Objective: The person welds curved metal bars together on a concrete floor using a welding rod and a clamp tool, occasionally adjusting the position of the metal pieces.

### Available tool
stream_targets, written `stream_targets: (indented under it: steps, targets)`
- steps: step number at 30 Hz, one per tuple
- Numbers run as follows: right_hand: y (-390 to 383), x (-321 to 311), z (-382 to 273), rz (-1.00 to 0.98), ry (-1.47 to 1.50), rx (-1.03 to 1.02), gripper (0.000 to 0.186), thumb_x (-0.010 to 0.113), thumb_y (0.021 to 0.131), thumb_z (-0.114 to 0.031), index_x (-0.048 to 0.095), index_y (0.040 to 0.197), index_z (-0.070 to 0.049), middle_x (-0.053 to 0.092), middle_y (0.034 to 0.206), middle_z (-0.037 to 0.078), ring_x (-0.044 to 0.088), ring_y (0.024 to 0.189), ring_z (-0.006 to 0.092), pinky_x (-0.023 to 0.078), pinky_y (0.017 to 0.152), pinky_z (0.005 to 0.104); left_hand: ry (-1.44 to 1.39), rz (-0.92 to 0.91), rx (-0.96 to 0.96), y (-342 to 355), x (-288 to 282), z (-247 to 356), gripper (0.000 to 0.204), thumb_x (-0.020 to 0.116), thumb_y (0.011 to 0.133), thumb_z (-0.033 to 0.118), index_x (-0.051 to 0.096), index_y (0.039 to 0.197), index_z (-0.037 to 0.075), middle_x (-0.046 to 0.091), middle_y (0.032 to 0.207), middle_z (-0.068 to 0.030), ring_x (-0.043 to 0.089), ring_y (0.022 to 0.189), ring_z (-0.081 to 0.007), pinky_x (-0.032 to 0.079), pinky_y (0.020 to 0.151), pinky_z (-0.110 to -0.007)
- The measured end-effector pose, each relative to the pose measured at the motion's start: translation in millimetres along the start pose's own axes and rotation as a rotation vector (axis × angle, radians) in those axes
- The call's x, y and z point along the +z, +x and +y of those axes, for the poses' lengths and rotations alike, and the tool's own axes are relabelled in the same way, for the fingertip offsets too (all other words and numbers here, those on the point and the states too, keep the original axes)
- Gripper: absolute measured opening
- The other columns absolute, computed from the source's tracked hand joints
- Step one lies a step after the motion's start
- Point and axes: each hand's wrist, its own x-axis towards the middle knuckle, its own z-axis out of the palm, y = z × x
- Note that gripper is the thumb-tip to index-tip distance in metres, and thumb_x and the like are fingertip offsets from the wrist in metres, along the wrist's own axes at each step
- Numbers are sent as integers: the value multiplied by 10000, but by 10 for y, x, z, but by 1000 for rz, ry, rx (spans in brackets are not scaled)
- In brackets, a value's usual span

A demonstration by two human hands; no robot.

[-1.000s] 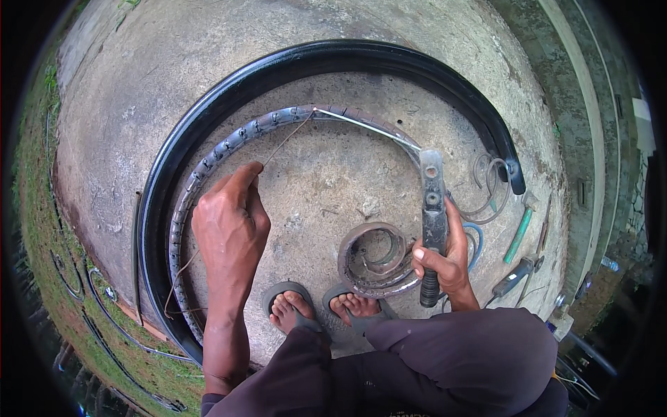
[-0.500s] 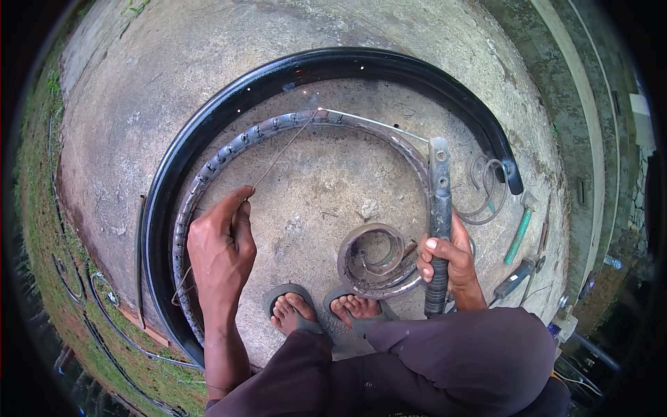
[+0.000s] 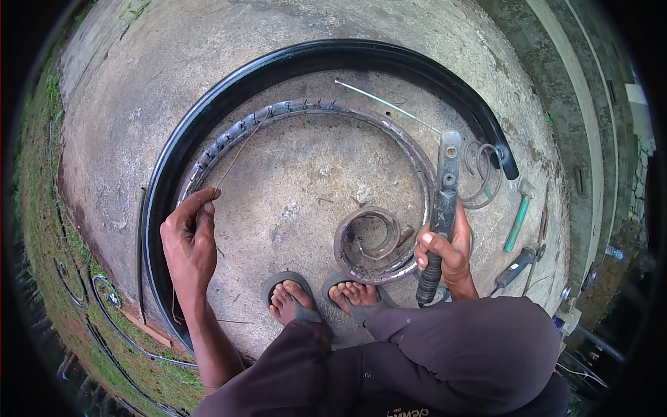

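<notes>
My left hand [image 3: 190, 243] pinches a thin metal rod [image 3: 240, 151] between thumb and fingertips. The rod's far end reaches the curved metal strip [image 3: 396, 131], which winds into a spiral [image 3: 342, 254] near my feet. Short dark wire-like bits stand along the strip's upper left part. My right hand [image 3: 451, 254] is wrapped round a welding electrode holder [image 3: 446, 184]. A pale welding electrode [image 3: 392, 106] sticks out of the holder toward the upper left. Its tip glows faintly orange and lies in the picture beyond the strip, apart from it.
A black curved channel [image 3: 208, 115] arcs round the strip. To the right lie loose metal rings [image 3: 479, 201], a green-handled hammer [image 3: 516, 226] and a dark-handled tool [image 3: 514, 270]. My sandalled feet [image 3: 290, 299] stand on the concrete [image 3: 306, 187]. Cables run over grass at left.
The electrode tip has come off the strip, and the bright spot there is gone. My left hand has moved left with the rod. The electrode holder has shifted slightly right.
</notes>
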Motion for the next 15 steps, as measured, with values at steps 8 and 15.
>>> stream_targets:
  steps: [8,15]
  targets:
    - [73,6,252,70,-780,-511,893,736,747,32,297,1525,16,510,1414,263,680,1123,318,576,878,359,241,68,225,50,383,148,217,611,949,62,758,1104,24,755,947,-193,752,771,-240,555,700,-345]
    - [101,90,265,89,-790,-532,879,716,739,77,309,1517,36,526,1376,243,676,1085,263,547,884,315,223,62,271,40,479,124,216,603,938,49,753,1091,21,742,938,-222,749,782,-320,563,748,-386]
